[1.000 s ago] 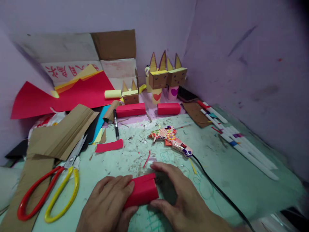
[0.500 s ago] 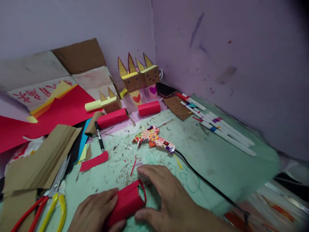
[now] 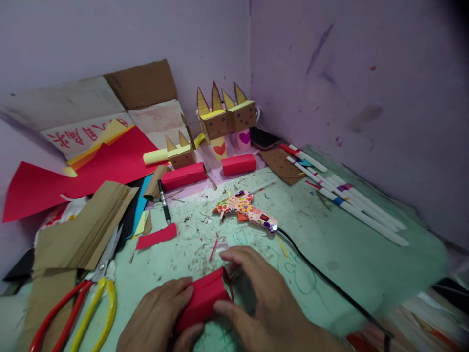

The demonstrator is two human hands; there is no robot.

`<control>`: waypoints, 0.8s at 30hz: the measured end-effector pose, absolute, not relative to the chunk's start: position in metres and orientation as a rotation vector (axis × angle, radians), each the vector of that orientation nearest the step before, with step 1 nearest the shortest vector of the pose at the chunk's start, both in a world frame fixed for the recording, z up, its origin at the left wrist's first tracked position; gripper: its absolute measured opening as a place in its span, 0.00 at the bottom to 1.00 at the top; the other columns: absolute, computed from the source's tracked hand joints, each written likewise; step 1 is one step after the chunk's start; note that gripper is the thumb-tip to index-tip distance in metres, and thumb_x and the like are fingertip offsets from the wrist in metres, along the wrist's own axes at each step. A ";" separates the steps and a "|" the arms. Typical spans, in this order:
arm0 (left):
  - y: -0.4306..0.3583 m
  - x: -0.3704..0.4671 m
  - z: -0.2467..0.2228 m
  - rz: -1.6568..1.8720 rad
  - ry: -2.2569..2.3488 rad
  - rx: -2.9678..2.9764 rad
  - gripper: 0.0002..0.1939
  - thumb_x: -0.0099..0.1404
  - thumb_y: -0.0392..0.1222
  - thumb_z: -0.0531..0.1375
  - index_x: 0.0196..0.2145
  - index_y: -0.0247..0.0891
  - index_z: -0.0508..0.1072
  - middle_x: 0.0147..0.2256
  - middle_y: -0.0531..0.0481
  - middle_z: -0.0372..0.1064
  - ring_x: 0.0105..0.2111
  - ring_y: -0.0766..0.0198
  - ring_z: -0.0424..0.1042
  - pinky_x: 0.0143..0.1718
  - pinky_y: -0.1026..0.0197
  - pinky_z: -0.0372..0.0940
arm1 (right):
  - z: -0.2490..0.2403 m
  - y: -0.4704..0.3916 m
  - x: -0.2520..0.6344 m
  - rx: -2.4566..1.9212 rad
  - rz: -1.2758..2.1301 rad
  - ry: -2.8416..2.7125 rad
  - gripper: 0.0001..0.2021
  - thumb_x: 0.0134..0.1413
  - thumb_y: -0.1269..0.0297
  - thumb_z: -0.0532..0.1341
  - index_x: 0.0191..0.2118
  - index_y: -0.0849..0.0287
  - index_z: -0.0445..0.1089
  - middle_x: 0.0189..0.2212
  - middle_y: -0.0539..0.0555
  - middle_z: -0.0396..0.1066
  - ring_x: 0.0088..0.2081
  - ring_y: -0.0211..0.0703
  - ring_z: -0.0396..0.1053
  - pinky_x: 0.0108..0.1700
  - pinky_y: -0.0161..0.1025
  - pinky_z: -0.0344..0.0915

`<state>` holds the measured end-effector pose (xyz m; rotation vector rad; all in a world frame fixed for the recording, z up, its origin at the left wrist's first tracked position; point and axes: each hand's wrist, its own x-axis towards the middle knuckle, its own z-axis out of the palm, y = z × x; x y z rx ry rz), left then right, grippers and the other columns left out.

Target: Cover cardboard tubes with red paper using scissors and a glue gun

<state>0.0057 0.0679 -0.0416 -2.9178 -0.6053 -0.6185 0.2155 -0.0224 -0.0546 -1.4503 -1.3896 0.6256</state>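
A red paper tube [image 3: 202,299] lies at the front of the table, its open end turned right. My left hand [image 3: 157,313] is closed around its left part, thumb at the near side and fingers over the top. Around the right end curves my right hand [image 3: 262,298], thumb and fingers wide apart. Its thumb tip is at the lower edge of that end; whether it presses on the paper I cannot tell. Beyond my hands lies a flower-patterned glue gun [image 3: 245,209], nozzle pointing left. A thin red paper strip [image 3: 214,247] is between them.
Scissors [image 3: 100,274] with red and yellow handles lie left, beside folded cardboard [image 3: 80,230]. Behind stand cardboard animal figures [image 3: 214,124] and two red tubes [image 3: 239,165]. Markers [image 3: 344,205] lie right. The glue gun's black cord [image 3: 330,283] runs to the front right.
The view has shifted left, so everything sits farther right in the picture. My right hand's thumb is a little closer over the tube's end. My left hand keeps its hold.
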 end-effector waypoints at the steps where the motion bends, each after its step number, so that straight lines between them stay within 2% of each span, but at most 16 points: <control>1: 0.067 0.006 -0.042 -0.619 -0.604 -2.920 0.16 0.64 0.48 0.59 0.47 0.38 0.69 0.39 0.44 0.78 0.38 0.57 0.78 0.36 0.62 0.74 | -0.053 -0.023 0.217 -1.470 0.696 -1.270 0.18 0.48 0.68 0.61 0.48 0.59 0.64 0.42 0.59 0.73 0.41 0.49 0.72 0.44 0.47 0.70; 3: 0.066 0.006 -0.043 -0.634 -0.569 -2.912 0.17 0.62 0.46 0.61 0.47 0.37 0.69 0.40 0.43 0.78 0.38 0.56 0.78 0.37 0.61 0.74 | -0.047 -0.023 0.220 -1.457 0.950 -1.040 0.12 0.48 0.68 0.60 0.42 0.56 0.65 0.34 0.53 0.73 0.30 0.40 0.71 0.35 0.39 0.70; 4: 0.065 0.006 -0.044 -0.641 -0.552 -2.904 0.18 0.62 0.46 0.61 0.47 0.36 0.68 0.40 0.42 0.78 0.38 0.56 0.78 0.37 0.61 0.74 | -0.044 -0.021 0.221 -1.414 1.087 -0.929 0.12 0.47 0.67 0.61 0.40 0.55 0.64 0.32 0.51 0.73 0.29 0.38 0.70 0.33 0.37 0.69; 6: 0.064 0.006 -0.045 -0.648 -0.545 -2.886 0.17 0.62 0.44 0.61 0.47 0.35 0.68 0.40 0.42 0.78 0.38 0.55 0.78 0.37 0.59 0.74 | -0.037 -0.018 0.222 -1.303 1.309 -0.751 0.13 0.45 0.64 0.63 0.38 0.56 0.62 0.29 0.49 0.71 0.27 0.35 0.68 0.29 0.32 0.67; 9: 0.061 0.009 -0.046 -0.648 -0.515 -2.843 0.14 0.64 0.42 0.59 0.46 0.34 0.69 0.39 0.43 0.78 0.37 0.56 0.78 0.36 0.59 0.74 | -0.030 -0.013 0.219 -1.186 1.536 -0.582 0.16 0.43 0.56 0.66 0.33 0.56 0.60 0.22 0.43 0.62 0.20 0.30 0.59 0.17 0.25 0.57; 11: 0.059 0.011 -0.045 -0.681 -0.446 -2.777 0.11 0.65 0.41 0.58 0.43 0.34 0.70 0.37 0.44 0.79 0.35 0.57 0.78 0.34 0.59 0.73 | -0.028 -0.012 0.216 -1.121 1.639 -0.485 0.17 0.44 0.52 0.66 0.31 0.56 0.59 0.21 0.42 0.58 0.19 0.30 0.58 0.13 0.23 0.56; 14: 0.055 0.015 -0.044 -0.720 -0.403 -2.696 0.07 0.65 0.36 0.56 0.40 0.35 0.72 0.35 0.46 0.80 0.33 0.58 0.78 0.35 0.58 0.72 | -0.028 -0.011 0.212 -1.035 1.718 -0.372 0.19 0.43 0.51 0.67 0.31 0.57 0.59 0.22 0.43 0.59 0.22 0.32 0.63 0.15 0.25 0.64; 17: 0.050 0.018 -0.046 -0.745 -0.399 -2.681 0.08 0.64 0.33 0.56 0.39 0.35 0.73 0.37 0.45 0.80 0.36 0.57 0.78 0.38 0.57 0.71 | -0.032 -0.012 0.209 -0.982 1.746 -0.347 0.18 0.44 0.55 0.69 0.32 0.57 0.59 0.21 0.41 0.59 0.20 0.31 0.64 0.18 0.25 0.67; 20: 0.044 0.022 -0.053 -0.886 -0.447 -2.641 0.10 0.64 0.29 0.53 0.38 0.34 0.73 0.36 0.44 0.80 0.37 0.56 0.77 0.40 0.54 0.69 | -0.035 -0.014 0.209 -0.972 1.759 -0.329 0.14 0.46 0.61 0.68 0.36 0.59 0.64 0.23 0.44 0.64 0.24 0.33 0.68 0.20 0.27 0.70; 24: 0.038 0.026 -0.056 -0.943 -0.462 -2.654 0.15 0.63 0.26 0.49 0.41 0.31 0.73 0.39 0.41 0.79 0.41 0.52 0.76 0.43 0.49 0.68 | -0.038 -0.015 0.211 -1.006 1.779 -0.328 0.12 0.46 0.63 0.68 0.37 0.62 0.70 0.29 0.50 0.71 0.28 0.36 0.72 0.25 0.29 0.72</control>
